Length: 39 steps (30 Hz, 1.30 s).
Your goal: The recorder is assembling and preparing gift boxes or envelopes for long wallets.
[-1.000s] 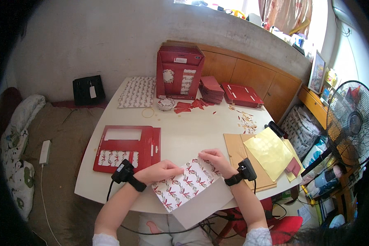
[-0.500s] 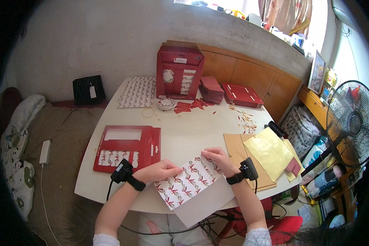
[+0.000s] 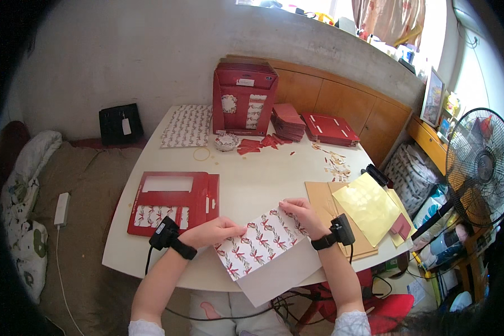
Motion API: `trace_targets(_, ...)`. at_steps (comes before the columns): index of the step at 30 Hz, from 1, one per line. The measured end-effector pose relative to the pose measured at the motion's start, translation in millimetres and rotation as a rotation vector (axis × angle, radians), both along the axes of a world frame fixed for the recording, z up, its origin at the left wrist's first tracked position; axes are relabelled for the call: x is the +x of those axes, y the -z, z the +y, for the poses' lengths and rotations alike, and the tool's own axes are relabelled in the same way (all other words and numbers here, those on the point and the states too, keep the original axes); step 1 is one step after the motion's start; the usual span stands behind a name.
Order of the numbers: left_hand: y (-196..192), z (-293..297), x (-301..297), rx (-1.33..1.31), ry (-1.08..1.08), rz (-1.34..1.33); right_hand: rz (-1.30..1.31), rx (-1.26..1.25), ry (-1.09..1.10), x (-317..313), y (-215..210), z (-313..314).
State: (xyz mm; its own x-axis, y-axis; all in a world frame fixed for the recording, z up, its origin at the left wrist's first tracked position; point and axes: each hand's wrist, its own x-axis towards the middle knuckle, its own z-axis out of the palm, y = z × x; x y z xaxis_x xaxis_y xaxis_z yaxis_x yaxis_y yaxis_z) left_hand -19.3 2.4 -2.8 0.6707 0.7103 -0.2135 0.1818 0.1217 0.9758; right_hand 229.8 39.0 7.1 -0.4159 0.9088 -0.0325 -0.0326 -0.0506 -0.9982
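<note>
A sheet of white paper (image 3: pixel 257 246) printed with red bows and green sprigs hangs between my hands over the table's near edge. It is folded, and its plain white half (image 3: pixel 283 277) shows below the patterned one. My left hand (image 3: pixel 221 231) pinches its upper left edge; my right hand (image 3: pixel 305 217) grips the upper right corner. Both wrists carry black strapped devices. Left of my left hand lies a flat red card folder (image 3: pixel 173 190) with a white window and a patterned panel.
At the back of the white table (image 3: pixel 252 173) stand a red box (image 3: pixel 245 106), red card stacks (image 3: pixel 330 130) and a patterned sheet pile (image 3: pixel 186 126). Yellow sheets (image 3: pixel 369 204) cover brown card (image 3: pixel 319 204) at the right. A fan (image 3: pixel 479 168) stands beyond.
The folded sheet and my right hand have shifted slightly up and to the right. My left hand has moved slightly left and still pinches the edge.
</note>
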Motion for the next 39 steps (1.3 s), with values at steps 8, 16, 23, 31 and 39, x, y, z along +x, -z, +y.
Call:
trace_targets(8,-5.5,0.8,-0.9,0.021,-0.025,-0.035,0.040,-0.013,0.056,4.4,-7.8,1.4)
trace_targets(16,-1.9,-0.2,-4.5,0.062,-0.119,0.033,0.037,0.024,0.096,10.4,-4.6,5.5)
trace_targets(23,-15.2,-4.3,-4.4,0.063,-0.113,0.053,0.055,-0.006,0.082,11.9,-6.6,7.3)
trace_targets(31,-5.7,-1.3,-4.3,0.062,-0.156,-0.101,0.097,-0.031,0.137,17.4,-10.6,6.2)
trace_targets(39,-6.1,1.1,-4.0,0.060,-0.113,-0.153,0.078,-0.017,0.137,20.3,-11.1,7.5)
